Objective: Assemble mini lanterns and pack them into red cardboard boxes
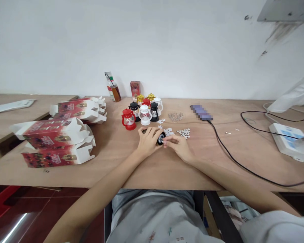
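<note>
My left hand (149, 141) is wrapped round a small lantern (160, 139) lying on its side, its round black base turned to the right. Most of its body is hidden under my fingers. At that base, the thumb and fingertips of my right hand (179, 146) are pinched together; anything between them is too small to make out. Just behind my hands lie small white plastic pieces (168, 132) and a patch of round button-like discs (184, 133). Several mini lanterns stand beyond, among them a red lantern (129, 119) and a white lantern (145, 115).
Red printed cartons (58, 136), partly opened, lie at the left. A bottle (112, 88) and a small red box (135, 89) stand near the wall. Small shiny metal parts (176, 117), a phone (201, 112) with a black cable (233, 158), and a white power strip (291, 140) occupy the right.
</note>
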Motion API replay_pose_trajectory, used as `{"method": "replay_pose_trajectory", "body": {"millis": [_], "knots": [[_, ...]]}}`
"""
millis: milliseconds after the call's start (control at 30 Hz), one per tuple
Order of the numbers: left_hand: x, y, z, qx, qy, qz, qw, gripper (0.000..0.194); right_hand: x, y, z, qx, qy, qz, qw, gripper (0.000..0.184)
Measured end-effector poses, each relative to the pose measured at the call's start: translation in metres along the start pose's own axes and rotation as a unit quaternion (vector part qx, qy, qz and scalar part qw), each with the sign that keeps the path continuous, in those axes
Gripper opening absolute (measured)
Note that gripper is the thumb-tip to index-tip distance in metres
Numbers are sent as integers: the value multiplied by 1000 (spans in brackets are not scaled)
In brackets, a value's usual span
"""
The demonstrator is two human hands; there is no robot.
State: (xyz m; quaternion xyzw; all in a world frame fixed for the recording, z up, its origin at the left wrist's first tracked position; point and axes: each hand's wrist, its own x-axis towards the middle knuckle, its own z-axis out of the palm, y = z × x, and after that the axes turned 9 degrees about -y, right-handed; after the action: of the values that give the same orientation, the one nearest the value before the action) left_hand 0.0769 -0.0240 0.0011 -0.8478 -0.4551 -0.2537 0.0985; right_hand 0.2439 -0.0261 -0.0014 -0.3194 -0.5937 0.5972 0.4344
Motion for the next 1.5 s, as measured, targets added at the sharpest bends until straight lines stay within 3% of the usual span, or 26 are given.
{"method": "replay_pose_trajectory", "body": {"millis": [267,467,767,900,1000,1100,1233,1367,1500], "knots": [[-1,7,10,27,1,7,1000,34,0,7,4,69,42,24,996,33],[-1,6,12,25,-2,13,1000,41,1,9,4,61,48,9,997,35],[-1,8,13,24,-25,18,999,35,0,8,4,48,54,6,997,36],[0,6,11,18,-27,14,999,38,3,8,1,22,70,-8,997,33],[1,2,7,1,-22,-6,1000,45,9,6,-16,-58,109,-39,992,24],[2,-1,3,-25,-13,-44,999,54,19,3,-47,-241,142,-64,958,13],[3,-4,0,-48,8,-90,995,58,28,3,-84,-501,96,-68,858,15],[4,-8,0,-57,-43,-79,994,46,30,5,-89,-620,41,-17,783,19],[5,-11,0,-69,-106,-32,991,45,28,8,-85,-660,34,-31,750,21]]}}
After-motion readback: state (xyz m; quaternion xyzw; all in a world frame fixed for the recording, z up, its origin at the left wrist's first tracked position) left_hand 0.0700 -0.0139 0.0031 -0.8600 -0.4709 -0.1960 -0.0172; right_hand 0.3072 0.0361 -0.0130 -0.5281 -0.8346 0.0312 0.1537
